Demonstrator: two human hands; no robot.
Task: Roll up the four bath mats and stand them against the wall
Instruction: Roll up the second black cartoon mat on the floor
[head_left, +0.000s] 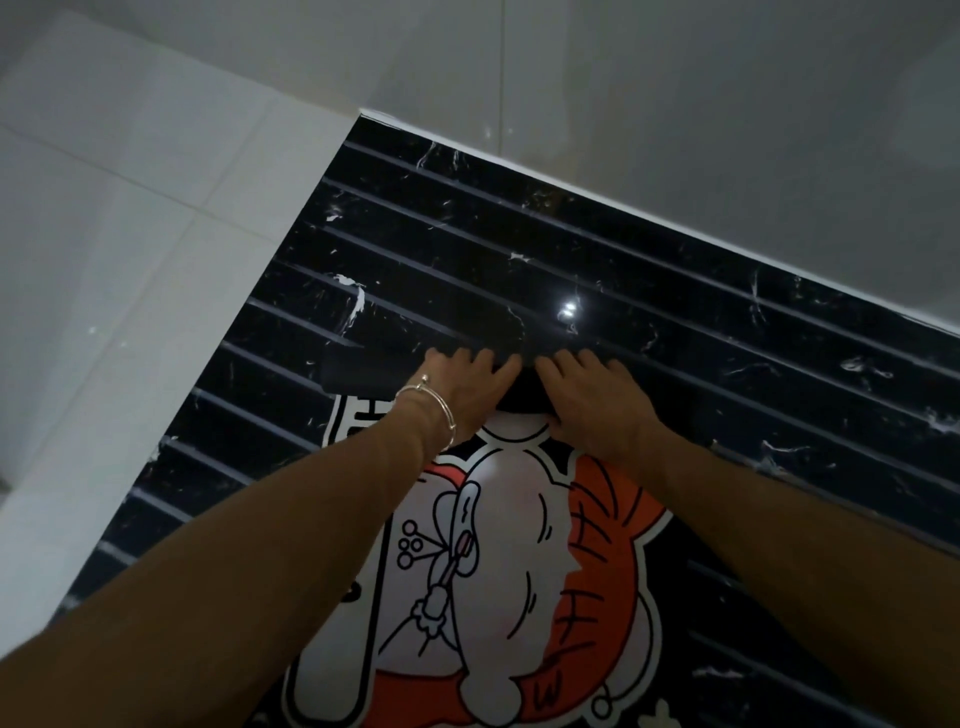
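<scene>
A bath mat with a white and orange cartoon print on black lies on the floor and runs away from me. Its far end is turned over into a low black roll. My left hand, with bracelets on the wrist, lies over the middle of the roll, its fingers curled over the top. My right hand sits right beside it on the roll, with its thumb at the near edge and its fingers bent over the far side. No other mat is in view.
The floor is glossy black marble with long parallel grooves. A white tiled wall stands on the left and a pale grey wall runs along the far side; they meet in a corner ahead of the roll.
</scene>
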